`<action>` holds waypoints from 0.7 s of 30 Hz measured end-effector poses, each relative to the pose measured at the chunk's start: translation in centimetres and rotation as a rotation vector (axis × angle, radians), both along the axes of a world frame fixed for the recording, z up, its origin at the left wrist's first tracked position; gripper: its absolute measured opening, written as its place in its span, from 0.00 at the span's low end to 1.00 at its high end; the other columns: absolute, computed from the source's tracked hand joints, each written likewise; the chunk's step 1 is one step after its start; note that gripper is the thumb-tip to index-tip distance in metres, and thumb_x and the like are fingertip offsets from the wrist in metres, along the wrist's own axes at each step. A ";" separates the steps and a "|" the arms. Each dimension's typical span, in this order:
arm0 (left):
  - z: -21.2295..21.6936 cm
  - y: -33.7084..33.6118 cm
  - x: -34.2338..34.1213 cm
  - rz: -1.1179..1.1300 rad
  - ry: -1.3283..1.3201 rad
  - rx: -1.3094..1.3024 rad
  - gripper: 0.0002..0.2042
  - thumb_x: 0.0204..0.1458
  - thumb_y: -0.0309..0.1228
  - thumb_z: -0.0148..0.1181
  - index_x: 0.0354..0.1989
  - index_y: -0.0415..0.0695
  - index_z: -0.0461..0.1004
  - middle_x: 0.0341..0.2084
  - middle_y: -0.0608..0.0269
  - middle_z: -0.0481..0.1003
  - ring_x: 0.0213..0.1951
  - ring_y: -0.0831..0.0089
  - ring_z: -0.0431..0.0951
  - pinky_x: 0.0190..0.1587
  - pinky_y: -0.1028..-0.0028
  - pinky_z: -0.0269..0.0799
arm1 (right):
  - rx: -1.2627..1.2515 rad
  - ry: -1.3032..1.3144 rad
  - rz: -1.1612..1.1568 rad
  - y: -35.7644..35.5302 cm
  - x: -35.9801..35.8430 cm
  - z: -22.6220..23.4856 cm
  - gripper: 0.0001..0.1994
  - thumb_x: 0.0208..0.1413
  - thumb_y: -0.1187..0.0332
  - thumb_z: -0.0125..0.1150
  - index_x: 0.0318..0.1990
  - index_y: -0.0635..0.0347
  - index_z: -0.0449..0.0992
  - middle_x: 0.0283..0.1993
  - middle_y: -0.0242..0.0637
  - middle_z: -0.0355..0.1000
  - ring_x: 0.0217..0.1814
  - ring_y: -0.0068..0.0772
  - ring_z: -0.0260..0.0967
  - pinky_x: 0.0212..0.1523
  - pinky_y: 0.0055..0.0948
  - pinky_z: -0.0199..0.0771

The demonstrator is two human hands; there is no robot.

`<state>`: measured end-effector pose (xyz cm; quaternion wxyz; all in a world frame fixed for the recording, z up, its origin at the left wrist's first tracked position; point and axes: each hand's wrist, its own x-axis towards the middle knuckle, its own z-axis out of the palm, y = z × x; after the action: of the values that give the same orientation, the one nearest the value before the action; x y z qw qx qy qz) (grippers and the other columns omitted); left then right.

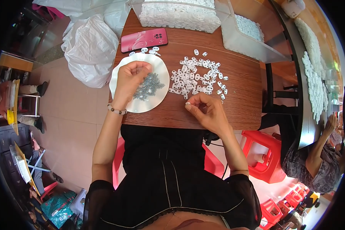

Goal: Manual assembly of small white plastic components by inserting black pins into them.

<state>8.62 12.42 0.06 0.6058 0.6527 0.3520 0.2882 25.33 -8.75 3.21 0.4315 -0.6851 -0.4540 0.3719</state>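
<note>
My left hand [131,79], with a beaded bracelet on its wrist, is above a white scalloped plate [120,103]. Its thumb and forefinger are pinched together; whatever is between them is hidden. A heap of small grey metal pins [151,87] lies in the plate beside the fingertips. To the right, my right hand [210,114] pinches a small white plastic piece [188,103] between thumb and forefinger, low over the wooden table [241,111]. Just beyond that hand spreads a loose pile of white oval two-hole plastic pieces [195,78].
A pink phone [144,40] lies beyond the plate, with several white pieces [154,50] near it. Clear bins [180,17] of white parts stand at the far edge. White bags [90,50] sit left; a red stool [264,157] and another person's arm [318,153] are right.
</note>
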 end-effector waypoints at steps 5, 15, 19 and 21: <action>1.2 -0.7 -1.2 0.094 -0.233 -0.487 0.07 0.52 0.29 0.62 0.36 0.39 0.76 0.27 0.68 0.76 0.25 0.87 0.70 0.29 0.86 0.68 | 0.154 -0.071 -0.011 1.5 -0.3 0.3 0.06 0.51 0.70 0.64 0.31 0.64 0.75 0.24 0.31 0.71 0.24 0.16 0.63 0.27 0.19 0.64; 3.5 -6.4 -0.4 -0.050 -0.384 -0.740 0.07 0.55 0.31 0.58 0.38 0.41 0.75 0.29 0.66 0.76 0.29 0.83 0.73 0.34 0.83 0.70 | 0.229 0.171 -0.076 3.5 -2.2 1.7 0.06 0.52 0.73 0.63 0.36 0.63 0.75 0.28 0.26 0.70 0.31 0.14 0.64 0.33 0.16 0.64; 3.5 -7.8 0.3 -0.030 -0.382 -0.680 0.07 0.55 0.30 0.58 0.38 0.40 0.75 0.29 0.66 0.76 0.28 0.84 0.72 0.32 0.83 0.68 | 0.308 0.011 -0.074 3.4 -2.1 1.7 0.07 0.52 0.74 0.62 0.39 0.63 0.76 0.28 0.26 0.70 0.31 0.14 0.64 0.33 0.17 0.65; 3.5 -8.3 0.6 -0.031 -0.371 -0.623 0.08 0.55 0.30 0.59 0.38 0.39 0.75 0.28 0.67 0.76 0.28 0.84 0.71 0.31 0.84 0.66 | 0.300 -0.011 -0.076 3.3 -2.1 1.7 0.07 0.52 0.74 0.62 0.39 0.63 0.76 0.28 0.26 0.70 0.31 0.14 0.64 0.32 0.17 0.65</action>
<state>9.24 4.16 3.53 0.8334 0.3788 0.2971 0.2716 23.26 -5.43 4.90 0.5403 -0.6316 -0.4805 0.2798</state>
